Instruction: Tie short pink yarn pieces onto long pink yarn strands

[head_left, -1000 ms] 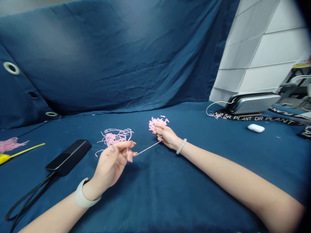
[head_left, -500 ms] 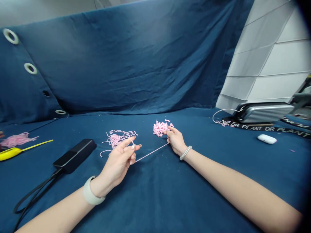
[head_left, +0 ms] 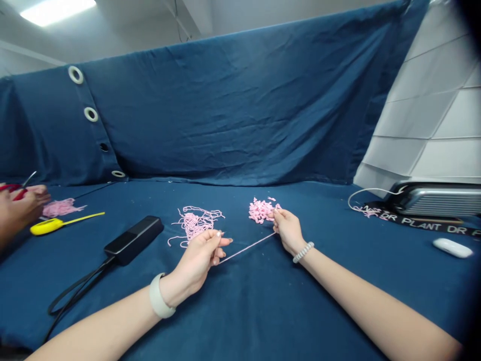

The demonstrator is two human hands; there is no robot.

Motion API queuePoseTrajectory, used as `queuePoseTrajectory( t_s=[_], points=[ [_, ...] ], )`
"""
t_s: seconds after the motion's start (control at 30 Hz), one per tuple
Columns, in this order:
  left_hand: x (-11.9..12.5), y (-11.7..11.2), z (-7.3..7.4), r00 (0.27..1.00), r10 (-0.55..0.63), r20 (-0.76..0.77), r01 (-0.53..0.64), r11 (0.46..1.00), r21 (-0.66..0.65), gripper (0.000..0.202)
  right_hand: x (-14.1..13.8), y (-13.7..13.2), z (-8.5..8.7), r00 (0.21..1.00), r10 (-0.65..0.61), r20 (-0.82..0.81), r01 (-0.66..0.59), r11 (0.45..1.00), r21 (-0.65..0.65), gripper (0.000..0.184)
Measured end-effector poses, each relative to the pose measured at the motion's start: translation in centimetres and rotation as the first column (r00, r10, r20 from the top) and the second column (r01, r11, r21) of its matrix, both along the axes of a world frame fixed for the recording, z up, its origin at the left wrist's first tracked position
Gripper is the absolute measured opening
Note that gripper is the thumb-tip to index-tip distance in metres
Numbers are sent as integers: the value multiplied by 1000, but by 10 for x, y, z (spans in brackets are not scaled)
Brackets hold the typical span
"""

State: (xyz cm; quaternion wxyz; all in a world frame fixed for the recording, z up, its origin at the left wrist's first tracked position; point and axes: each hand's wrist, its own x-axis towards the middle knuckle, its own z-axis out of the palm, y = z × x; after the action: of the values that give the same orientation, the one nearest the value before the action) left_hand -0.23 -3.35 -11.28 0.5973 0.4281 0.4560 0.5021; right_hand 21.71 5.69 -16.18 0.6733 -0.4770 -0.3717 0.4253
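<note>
Tautly, a pink strand (head_left: 246,248) stretches over the blue cloth (head_left: 255,311). The left hand (head_left: 197,258) holds one side in curled fingers; the right hand (head_left: 288,230) pinches the other beside short pink pieces (head_left: 259,211).

This looks like a shared workroom: a table (head_left: 248,316) under blue cloth, a far blue curtain (head_left: 240,115), a bright ceiling light (head_left: 58,11), and another person's hand (head_left: 17,213) at left.

Yarn tangle (head_left: 193,224) sits on the table (head_left: 255,311), left of the yarn bits (head_left: 259,210). Box (head_left: 134,240) is further left, earbud case (head_left: 453,247) way over right.
</note>
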Motion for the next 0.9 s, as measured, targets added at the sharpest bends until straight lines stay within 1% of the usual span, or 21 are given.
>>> queuePoseTrajectory(
  t_s=[0.13,0.23,0.33,0.4,0.47,0.53,0.6,0.67,0.77,0.83,0.9],
  points=[
    [1,-2,2,1000,2,5,-2,999,-35,19,4,3,18,998,64,-24,-62,997,48,30],
    [1,-3,3,1000,-13,21,14,999,-41,16,9,1,38,994,98,-45,-93,991,100,31],
    [0,-2,1,999,-49,22,50,998,-44,24,15,-6,62,991,127,-39,-120,982,143,31],
    [-1,-2,-1,996,-93,0,93,995,-38,23,17,-13,77,984,175,25,-177,970,168,32],
    [-2,-1,-1,993,-115,-10,115,993,-38,19,17,-22,90,969,211,128,-233,954,190,34],
    [-2,-2,0,994,-107,17,108,993,-48,17,11,-33,100,945,217,244,-268,942,201,33],
    [-2,-3,1,991,-104,82,107,993,-44,16,2,-45,105,900,239,363,-326,924,201,29],
    [-2,-3,2,982,-104,157,109,994,-26,16,-10,-56,107,835,317,449,-434,882,185,24],
    [-3,-5,1,971,-96,220,104,994,-29,16,-28,-71,105,728,491,479,-605,788,112,17],
    [-3,-6,0,964,-126,235,133,991,-14,16,-36,-78,102,651,586,483,-687,725,46,13],
    [-3,-8,2,952,-169,255,166,986,36,17,-42,-81,98,578,648,495,-742,671,-12,10]
  ],
)
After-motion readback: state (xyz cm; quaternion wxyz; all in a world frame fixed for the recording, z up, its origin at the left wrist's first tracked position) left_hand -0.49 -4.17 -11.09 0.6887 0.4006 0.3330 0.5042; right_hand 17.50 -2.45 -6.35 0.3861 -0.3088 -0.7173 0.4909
